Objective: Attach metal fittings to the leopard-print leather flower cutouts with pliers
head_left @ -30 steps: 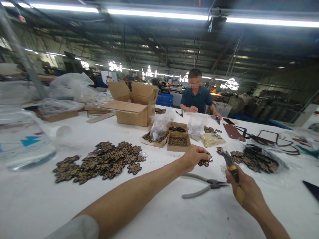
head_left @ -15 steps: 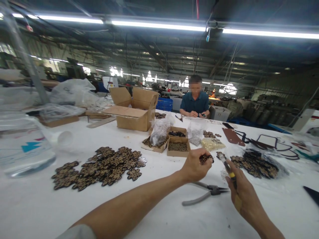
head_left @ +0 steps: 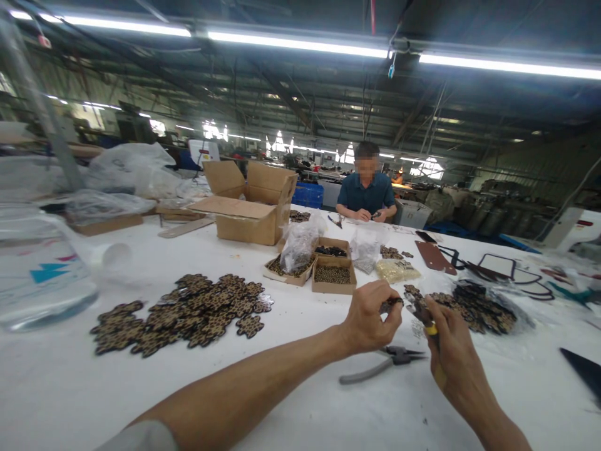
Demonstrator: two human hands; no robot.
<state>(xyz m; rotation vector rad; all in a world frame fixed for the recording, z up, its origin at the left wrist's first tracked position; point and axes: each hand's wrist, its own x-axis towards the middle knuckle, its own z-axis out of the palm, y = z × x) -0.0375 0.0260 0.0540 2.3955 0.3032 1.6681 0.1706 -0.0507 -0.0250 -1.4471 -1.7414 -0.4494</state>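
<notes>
My left hand pinches a small leopard-print flower piece above the white table. My right hand grips a yellow-handled tool whose tip points at that piece, almost touching it. Grey-handled pliers lie on the table just below both hands. A spread of the same leopard-print flower pieces lies to the left, and another heap sits on clear plastic to the right.
Small cardboard trays of beads and plastic bags stand beyond my hands. An open cardboard box is further back. A person in a dark shirt works at the far side. A clear plastic bottle stands at left.
My left hand has lifted the flower piece off the table and drawn it nearer. My right hand has brought the tool's tip closer to the piece.
</notes>
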